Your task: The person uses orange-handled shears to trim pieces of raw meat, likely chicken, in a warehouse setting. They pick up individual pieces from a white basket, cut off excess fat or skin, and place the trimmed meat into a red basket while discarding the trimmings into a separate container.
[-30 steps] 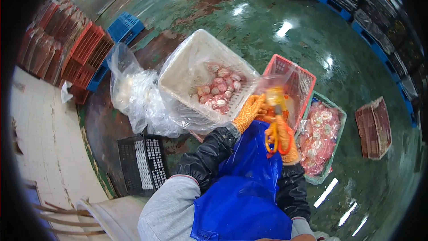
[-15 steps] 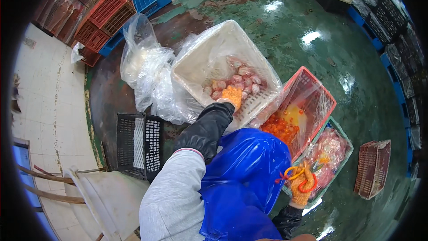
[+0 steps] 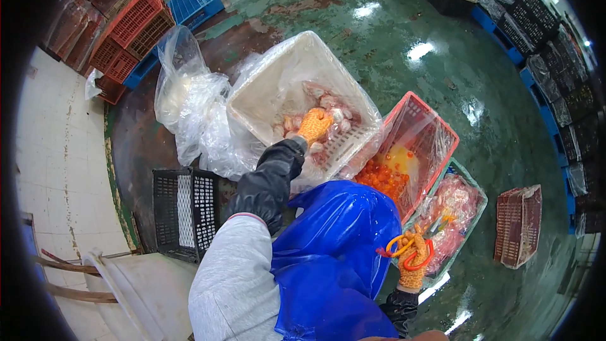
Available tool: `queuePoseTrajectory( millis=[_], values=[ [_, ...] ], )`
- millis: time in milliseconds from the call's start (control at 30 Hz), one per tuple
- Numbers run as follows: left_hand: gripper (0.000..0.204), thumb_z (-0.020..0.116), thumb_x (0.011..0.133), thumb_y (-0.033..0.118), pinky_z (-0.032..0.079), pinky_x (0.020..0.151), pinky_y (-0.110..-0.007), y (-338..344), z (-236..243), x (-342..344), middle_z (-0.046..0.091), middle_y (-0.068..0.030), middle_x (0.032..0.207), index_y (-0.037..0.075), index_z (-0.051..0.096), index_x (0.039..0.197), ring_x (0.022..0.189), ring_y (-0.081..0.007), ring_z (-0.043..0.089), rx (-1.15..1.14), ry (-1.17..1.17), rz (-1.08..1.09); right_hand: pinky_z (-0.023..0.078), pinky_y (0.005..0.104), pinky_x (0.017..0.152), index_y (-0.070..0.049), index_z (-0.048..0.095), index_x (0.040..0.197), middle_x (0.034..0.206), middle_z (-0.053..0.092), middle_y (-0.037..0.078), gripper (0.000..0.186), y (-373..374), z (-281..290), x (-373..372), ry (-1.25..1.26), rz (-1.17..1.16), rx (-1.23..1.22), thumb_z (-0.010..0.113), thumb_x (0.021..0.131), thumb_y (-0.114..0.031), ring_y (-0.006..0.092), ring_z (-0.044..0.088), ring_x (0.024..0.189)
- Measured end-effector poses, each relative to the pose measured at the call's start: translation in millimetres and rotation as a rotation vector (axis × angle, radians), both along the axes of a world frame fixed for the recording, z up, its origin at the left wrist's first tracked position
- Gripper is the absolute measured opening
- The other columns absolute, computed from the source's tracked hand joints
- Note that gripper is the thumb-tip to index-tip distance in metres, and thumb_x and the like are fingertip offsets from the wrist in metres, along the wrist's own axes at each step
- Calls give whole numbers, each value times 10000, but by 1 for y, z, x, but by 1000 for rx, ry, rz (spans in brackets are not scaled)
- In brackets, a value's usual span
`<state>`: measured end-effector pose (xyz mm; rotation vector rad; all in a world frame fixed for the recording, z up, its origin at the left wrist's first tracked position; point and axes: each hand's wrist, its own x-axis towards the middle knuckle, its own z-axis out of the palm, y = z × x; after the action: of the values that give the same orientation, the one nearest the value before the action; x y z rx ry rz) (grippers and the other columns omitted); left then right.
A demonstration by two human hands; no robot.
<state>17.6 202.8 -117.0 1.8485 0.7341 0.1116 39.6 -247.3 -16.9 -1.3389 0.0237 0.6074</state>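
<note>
My left hand [image 3: 315, 124], in an orange textured glove, reaches into the white crate [image 3: 331, 161]. Its fingers are curled among pinkish-red, round, moist lumps [image 3: 332, 102] that lie on a plastic liner; whatever they grip is hidden. At the lower right my right hand [image 3: 413, 265], gloved alike, is closed round scissors [image 3: 421, 254] with yellow and red loop handles. That hand is beside the green crate [image 3: 478, 211], which holds pale pink, fleshy pieces [image 3: 456, 199] on plastic. Orange, yolk-like balls [image 3: 383, 177] and yellow liquid lie in the lined red crate [image 3: 449, 127] between them.
Crumpled clear plastic [image 3: 202, 110] lies left of the white crate. A black crate [image 3: 185, 215] stands nearer, on the left, and a brown-red crate [image 3: 517, 226] at the right. Stacked crates [image 3: 132, 31] line the far left. The green floor [image 3: 404, 31] is wet.
My left hand has moved slightly farther in among the lumps and turned, its fingers now pointing right. The right hand keeps the scissors in place. The whole view has shifted a little.
</note>
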Motion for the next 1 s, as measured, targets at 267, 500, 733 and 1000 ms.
queuePoseTrajectory(
  millis=[267, 500, 733, 1000],
  values=[
    [263, 488, 891, 222, 487, 671, -303, -120, 93, -31, 638, -92, 874, 21, 606, 1012, 809, -223, 609, -685, -768, 120, 452, 257, 668, -29, 445, 1252, 886, 564, 48, 406, 91, 91, -18, -674, 28, -312, 540, 865, -102, 154, 538, 763],
    [257, 560, 848, 134, 463, 651, -232, -194, 113, -38, 635, -61, 885, 1, 585, 1066, 747, -112, 585, -532, -569, 97, 446, 291, 740, -21, 442, 1258, 1039, 582, 107, 474, 102, 65, -22, -851, 242, -720, 590, 841, -193, 152, 556, 862],
    [256, 557, 849, 148, 462, 642, -225, -218, 123, -58, 622, -57, 871, 7, 579, 1062, 733, -107, 570, -784, -433, -152, 355, 186, 386, -84, 479, 1199, 759, 553, -6, 328, 79, 63, -25, -277, 10, 58, 538, 879, -119, 45, 478, 509],
    [302, 461, 913, 376, 336, 385, -199, -253, 171, -57, 505, 14, 609, 89, 553, 920, 435, -66, 425, -574, -255, -223, 439, 198, 709, -33, 440, 1234, 1046, 532, 34, 458, 84, 62, -41, -569, -61, 28, 585, 800, -6, 107, 523, 855]
  ],
)
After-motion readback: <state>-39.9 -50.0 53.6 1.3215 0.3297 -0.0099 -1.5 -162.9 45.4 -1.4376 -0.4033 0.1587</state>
